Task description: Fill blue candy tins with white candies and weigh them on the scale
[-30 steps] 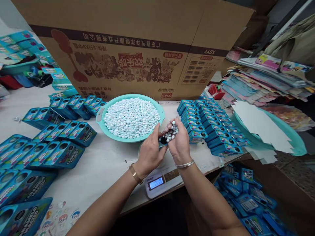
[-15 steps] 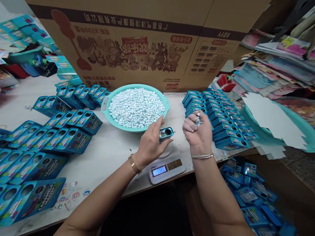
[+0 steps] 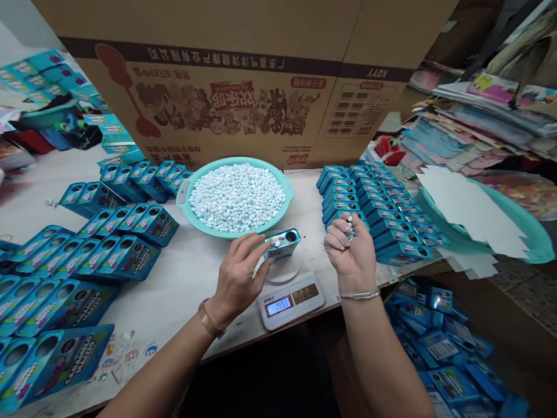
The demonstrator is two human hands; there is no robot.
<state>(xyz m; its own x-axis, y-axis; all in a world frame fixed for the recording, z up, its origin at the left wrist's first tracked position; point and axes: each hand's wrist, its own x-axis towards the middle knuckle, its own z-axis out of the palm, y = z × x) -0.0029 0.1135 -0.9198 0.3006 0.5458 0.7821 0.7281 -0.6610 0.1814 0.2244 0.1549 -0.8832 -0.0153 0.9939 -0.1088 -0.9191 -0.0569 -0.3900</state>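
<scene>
A blue tin box (image 3: 282,249) with a round hole in its top stands on the white plate of a kitchen scale (image 3: 300,296), and a white candy lies on its top. My left hand (image 3: 237,278) is at the tin's left end, thumb and fingers apart; whether the fingertips touch it I cannot tell. To the right, my right hand (image 3: 353,255) is raised palm up, fingers curled around several small white candies (image 3: 350,226). Behind the tin sits a turquoise basin (image 3: 188,210) heaped with pale candies (image 3: 239,197). The scale's display is lit and seems to read 149.1.
Rows of blue tins (image 3: 130,258) stand at the left, more tins (image 3: 378,209) at the right. A large carton (image 3: 243,52) rises behind the basin. White card sheets (image 3: 474,209) lie over another basin at far right. Loose blue tins (image 3: 452,360) fill a box below the table edge.
My left hand has drawn back leftward from around the tin, its fingers opening. The scale's reading has dropped. My right hand stays closed on the candies.
</scene>
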